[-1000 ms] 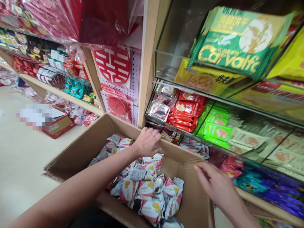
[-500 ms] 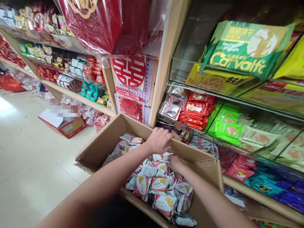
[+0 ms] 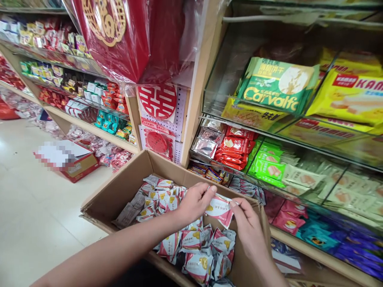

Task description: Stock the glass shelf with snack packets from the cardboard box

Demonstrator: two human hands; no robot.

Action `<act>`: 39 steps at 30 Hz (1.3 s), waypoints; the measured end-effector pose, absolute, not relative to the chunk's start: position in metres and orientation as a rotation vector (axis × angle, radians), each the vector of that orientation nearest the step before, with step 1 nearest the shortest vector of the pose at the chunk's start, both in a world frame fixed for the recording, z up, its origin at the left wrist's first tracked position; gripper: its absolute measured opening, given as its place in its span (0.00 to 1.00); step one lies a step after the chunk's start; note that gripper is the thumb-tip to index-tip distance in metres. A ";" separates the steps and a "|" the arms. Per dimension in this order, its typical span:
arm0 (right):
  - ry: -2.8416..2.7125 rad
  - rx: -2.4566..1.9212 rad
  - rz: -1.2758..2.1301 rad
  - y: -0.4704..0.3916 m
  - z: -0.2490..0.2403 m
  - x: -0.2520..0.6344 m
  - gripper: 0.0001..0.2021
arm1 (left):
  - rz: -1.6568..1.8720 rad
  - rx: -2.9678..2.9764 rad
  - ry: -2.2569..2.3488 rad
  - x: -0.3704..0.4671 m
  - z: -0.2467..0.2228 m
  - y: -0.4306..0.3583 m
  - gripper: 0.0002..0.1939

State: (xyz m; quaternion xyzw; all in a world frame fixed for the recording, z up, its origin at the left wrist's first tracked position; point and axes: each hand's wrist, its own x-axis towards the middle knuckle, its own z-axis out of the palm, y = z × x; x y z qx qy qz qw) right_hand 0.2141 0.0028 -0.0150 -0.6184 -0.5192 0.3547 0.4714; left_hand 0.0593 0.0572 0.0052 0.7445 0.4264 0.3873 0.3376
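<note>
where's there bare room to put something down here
Bare floor lies left of the cardboard box, in front of the red box. Inside the cardboard box only its left wall shows bare; snack packets crowd the rest. Both hands hold one packet. The shelves are packed.

Cardboard box [image 3: 125, 187] full of snack packets [image 3: 191, 241]. Glass shelves [image 3: 269, 131] at right: biscuit packs [image 3: 277, 83], red packets [image 3: 235, 147]. Floor [image 3: 32, 215]: red box [image 3: 79, 165].

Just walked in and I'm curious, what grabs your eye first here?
Both hands, left and right, hold one red-and-white packet over an open box heaped with the same packets. A big red bag hangs above, and a green Carvalfo pack stands on the glass shelf at the right.
</note>
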 end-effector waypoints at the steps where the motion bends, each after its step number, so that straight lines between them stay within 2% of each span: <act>1: -1.221 -1.585 0.789 0.000 -0.015 0.209 0.17 | 1.049 1.900 1.124 0.064 0.004 0.052 0.20; 5: -1.121 -1.809 0.460 -0.004 -0.014 0.194 0.21 | 1.163 1.786 1.126 0.077 -0.001 0.041 0.19; 8: -1.113 -1.764 0.412 -0.006 -0.013 0.192 0.21 | 1.176 1.701 1.107 0.079 -0.003 0.039 0.18; 15: -0.861 -1.341 0.933 -0.024 -0.014 0.191 0.18 | 1.242 1.334 1.099 0.088 -0.004 0.034 0.21; 19: -0.871 -1.252 1.122 -0.042 -0.013 0.180 0.24 | 1.177 1.132 1.036 0.100 0.000 0.022 0.19; 21: -0.728 -1.373 1.043 -0.050 -0.015 0.187 0.22 | 1.052 1.272 0.982 0.099 0.006 0.022 0.19; 24: -0.544 -1.539 0.761 -0.060 -0.023 0.232 0.24 | 0.963 1.931 0.868 0.085 0.018 0.041 0.16; 27: -0.755 -1.764 0.369 -0.063 -0.038 0.301 0.28 | 0.892 2.548 0.903 0.066 0.020 0.075 0.14; 30: -1.084 -2.126 0.066 -0.053 -0.059 0.358 0.27 | 0.696 2.800 1.156 0.058 0.006 0.104 0.16; 34: -1.501 -2.436 0.023 -0.013 -0.079 0.382 0.18 | 0.534 2.939 1.355 0.060 -0.013 0.112 0.17; 39: -1.608 -2.542 0.082 0.058 -0.088 0.382 0.15 | 0.487 3.001 1.350 0.060 -0.015 0.106 0.17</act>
